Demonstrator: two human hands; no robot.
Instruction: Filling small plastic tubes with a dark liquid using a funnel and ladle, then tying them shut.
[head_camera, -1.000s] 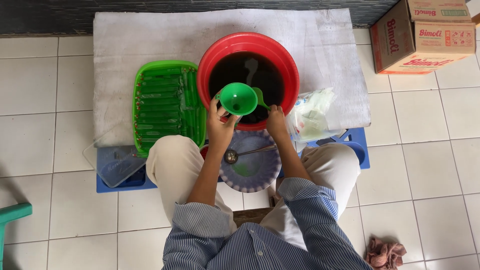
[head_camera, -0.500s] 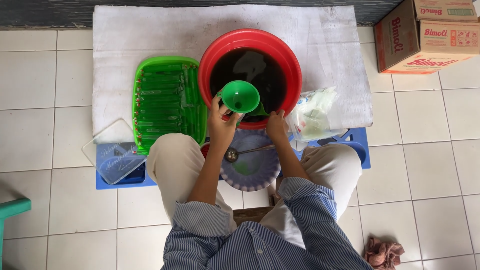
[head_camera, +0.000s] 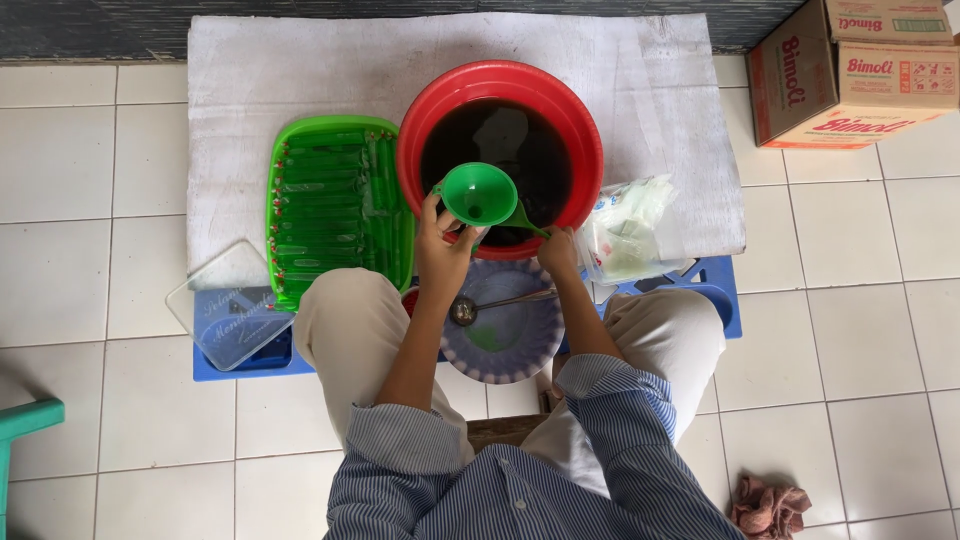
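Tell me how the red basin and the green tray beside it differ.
The red basin is round and holds dark liquid; the green tray is rectangular and holds rows of slim filled tubes. The left hand holds a green funnel over the basin, not the tray. Both rest on the white cloth.

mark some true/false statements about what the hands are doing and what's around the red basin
1. The left hand holds a green funnel over the red basin. True.
2. The red basin is empty. False: it holds a dark liquid.
3. A green tray of thin filled tubes lies to the left of the basin in the picture. True.
4. The right hand rests on the cardboard box. False: it is at the basin's near rim, by a green handle that reaches into the liquid; the box stands apart at the top right.
5. A metal spoon lies on the round plate between the knees. True.
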